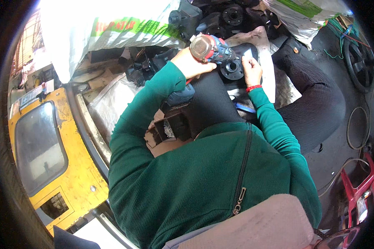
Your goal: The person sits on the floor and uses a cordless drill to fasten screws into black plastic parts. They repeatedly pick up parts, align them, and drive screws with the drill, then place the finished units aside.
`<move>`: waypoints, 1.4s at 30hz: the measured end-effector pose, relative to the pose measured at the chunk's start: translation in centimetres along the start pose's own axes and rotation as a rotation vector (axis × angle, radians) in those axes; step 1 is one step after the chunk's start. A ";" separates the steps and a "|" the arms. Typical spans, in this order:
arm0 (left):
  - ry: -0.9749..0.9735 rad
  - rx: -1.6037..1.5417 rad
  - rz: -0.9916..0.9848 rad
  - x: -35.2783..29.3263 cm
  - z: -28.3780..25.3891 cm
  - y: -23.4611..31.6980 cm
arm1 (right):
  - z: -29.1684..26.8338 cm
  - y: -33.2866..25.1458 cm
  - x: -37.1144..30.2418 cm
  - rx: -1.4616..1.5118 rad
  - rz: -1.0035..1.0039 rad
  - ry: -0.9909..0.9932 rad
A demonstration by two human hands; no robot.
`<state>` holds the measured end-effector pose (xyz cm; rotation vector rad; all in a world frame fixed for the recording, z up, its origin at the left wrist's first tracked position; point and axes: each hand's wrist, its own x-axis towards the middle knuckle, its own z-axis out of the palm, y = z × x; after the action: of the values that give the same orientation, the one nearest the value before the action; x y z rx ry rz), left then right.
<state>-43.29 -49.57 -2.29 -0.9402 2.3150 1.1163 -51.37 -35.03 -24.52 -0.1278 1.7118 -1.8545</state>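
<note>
With left hand point(191, 64), holds a red-and-blue power drill point(212, 49) in a closed grip around the handle. With right hand point(252, 72), reaches to the edge of a black flanged part point(232, 72), fingertips drawn close together; cannot tell whether pinching that part or some small piece beside it. Aims the drill nose at the part's round, holed hub; cannot tell whether touching. Has the part between both hands, ahead of the body, at the far end of the black-clad left thigh point(212, 99), just beside pale sheeting point(266, 47). Wears green sleeves point(149, 97) and, at the right wrist, a red bracelet point(254, 88).

Below the left forearm, a small dark box point(180, 126) with silvery fasteners point(168, 129) inside. Near the right forearm, a blue object point(245, 108), mostly hidden. Beyond the hands, a heap of black parts point(232, 15), some with similar round hubs, between two large white sacks point(70, 41). Well apart at far left, a yellow panel point(77, 166) with a dark window; at far right, a black ring point(350, 68) and, lower, a red frame point(357, 186).
</note>
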 end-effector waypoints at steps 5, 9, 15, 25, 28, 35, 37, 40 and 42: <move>0.082 0.239 0.170 0.1 0.7 0.1 | 0.0 1.5 0.5 0.024 -0.034 -0.007; 0.102 0.328 0.201 0.8 0.6 0.2 | -0.2 1.4 0.5 -0.046 -0.035 -0.005; 0.084 0.360 0.269 1.4 0.9 0.0 | -0.2 0.1 0.2 -0.054 0.001 -0.005; 0.121 0.213 0.254 1.4 2.1 -0.5 | -0.4 0.7 -0.2 -0.037 0.036 -0.029; 0.096 0.281 0.194 1.6 1.8 -1.1 | -0.2 0.7 0.2 -0.013 -0.040 -0.054; 0.232 0.045 0.211 -6.0 2.8 -1.4 | -3.8 -3.9 -1.1 0.401 0.180 -0.026; 0.263 -0.001 0.320 -8.5 3.8 -1.1 | -5.0 -5.4 -1.5 0.577 0.279 -0.139; 0.281 0.088 0.408 -11.1 5.2 -1.2 | -6.3 -7.1 -3.3 0.871 0.465 -0.333; 0.298 0.166 0.451 -11.9 6.1 -1.1 | -5.9 -8.1 -5.0 0.998 0.548 -0.347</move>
<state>-33.83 -40.47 0.64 -0.5651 2.9122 0.9717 -52.96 -27.56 -16.27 0.3640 0.3983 -1.8784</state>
